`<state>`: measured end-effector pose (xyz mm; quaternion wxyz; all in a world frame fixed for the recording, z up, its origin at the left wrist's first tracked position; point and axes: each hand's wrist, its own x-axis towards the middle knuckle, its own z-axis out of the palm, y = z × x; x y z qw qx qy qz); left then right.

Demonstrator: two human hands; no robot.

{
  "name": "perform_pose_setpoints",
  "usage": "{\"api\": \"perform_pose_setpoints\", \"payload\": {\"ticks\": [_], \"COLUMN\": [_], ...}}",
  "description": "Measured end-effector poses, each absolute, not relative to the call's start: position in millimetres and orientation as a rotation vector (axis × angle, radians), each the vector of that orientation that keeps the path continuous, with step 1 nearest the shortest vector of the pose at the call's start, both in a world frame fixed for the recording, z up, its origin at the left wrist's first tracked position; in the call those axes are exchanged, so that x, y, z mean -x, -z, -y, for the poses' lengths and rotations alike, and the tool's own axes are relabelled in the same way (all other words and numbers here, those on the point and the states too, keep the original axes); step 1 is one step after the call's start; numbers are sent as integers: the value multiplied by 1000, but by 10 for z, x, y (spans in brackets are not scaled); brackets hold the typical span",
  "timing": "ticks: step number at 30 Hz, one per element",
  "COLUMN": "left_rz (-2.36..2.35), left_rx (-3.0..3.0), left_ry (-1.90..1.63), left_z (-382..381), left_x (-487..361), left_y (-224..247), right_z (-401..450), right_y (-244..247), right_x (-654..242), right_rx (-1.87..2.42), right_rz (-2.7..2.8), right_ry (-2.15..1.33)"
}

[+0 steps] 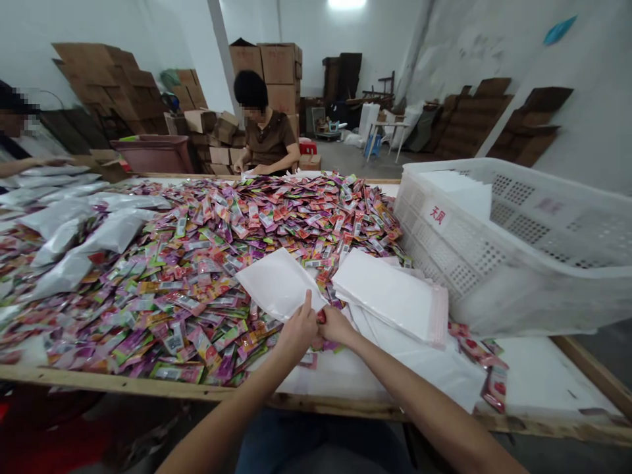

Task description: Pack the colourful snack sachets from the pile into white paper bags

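Observation:
A white bag (281,283) lies tilted over the heap of small colourful packets (207,263). At its near right corner my left hand (301,327) pinches the bag, index finger stretched along it. Right beside it, touching, is my right hand (334,326), its fingers closed round something small with a bit of red showing, mostly hidden. A stack of flat white bags (388,293) lies just right of my hands, on top of more white bags (434,368).
A white perforated crate (474,263) holding white sheets stands at the right. Filled white bags (111,230) lie at the left. One person (269,135) sits across the table; another person's arm (29,164) reaches in at far left. The wooden table edge (340,406) runs in front.

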<state>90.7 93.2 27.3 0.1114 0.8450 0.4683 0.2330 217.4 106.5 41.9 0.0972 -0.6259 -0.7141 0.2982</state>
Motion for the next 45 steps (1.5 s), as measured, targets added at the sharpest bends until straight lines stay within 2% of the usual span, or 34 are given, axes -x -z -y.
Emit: {"api": "perform_pose_setpoints", "payload": {"ticks": [5, 10, 14, 18, 24, 27, 33, 38, 40, 45], "left_rz": [-1426, -1340, -1620, -2036, -1532, -1451, -1099, -1306, -1449, -1506], "left_rx": [-2617, -2665, -2473, -1891, -1371, -1336, -1079, -1136, -1256, -1500], "left_ry": [-454, -433, -763, -1162, -1022, -1068, -1246, -1360, -1295, -834], "left_z": [-921, -910, -806, -527, -408, -519, -673, -580, -491, -136], "left_x": [-815, -835, -809, -780, -728, -670, -720, -831, -879, -1041], "left_y": [-261, -206, -190, -66, 133, 111, -65, -200, -267, -408], "right_z": [-893, -892, -1074, -1188, -1256, -1265, -1210, -1087, -985, -705], "right_y": [-328, -402, -418, -368, -265, -212, -350, -562, -653, -780], "right_x": [-2182, -2026, -2000, -2074, -2185, -2178, -2047, -2051, -2123, -2394], "right_rx": [1657, 1925, 1898, 1836, 1630, 1492, 1330, 1373, 1431, 1792], "right_rz": [2036, 2193, 2126, 2026, 1790, 1539, 1149, 969, 1094, 1702], "right_ry": [-883, -762, -842, -1017, -1299, -1345, -1703, -1683, -1600, -1329]}}
